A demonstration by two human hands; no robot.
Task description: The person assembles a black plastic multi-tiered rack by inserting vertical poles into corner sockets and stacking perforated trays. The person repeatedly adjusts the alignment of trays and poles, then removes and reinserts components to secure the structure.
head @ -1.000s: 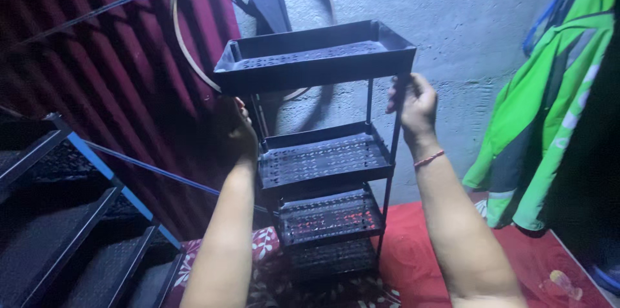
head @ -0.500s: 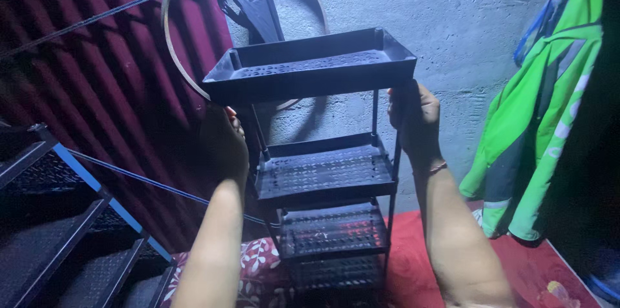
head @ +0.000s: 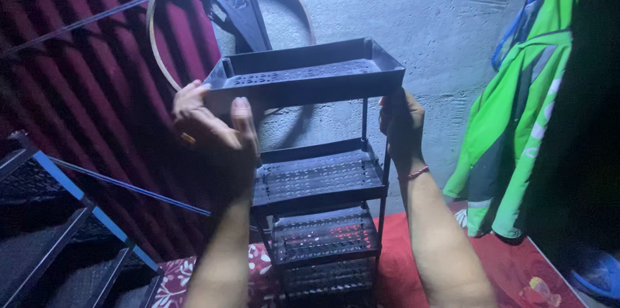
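Both forearms rise from 6 o'clock toward the frame centre. The left hand [head: 210, 124] is curled around the left end of the black tiered rack [head: 316, 179], thumb over the top tray's front wall, fingers clamped on its corner. The right hand [head: 402, 121] is wrapped around the right front post just below the top tray.

No packages, labels or signs can be made out.

The rack stands upright at centre, long axis vertical from 12 to 6 o'clock, perforated trays level, before the grey wall [head: 420, 17]. A green jacket [head: 516, 133] hangs at 3 o'clock.
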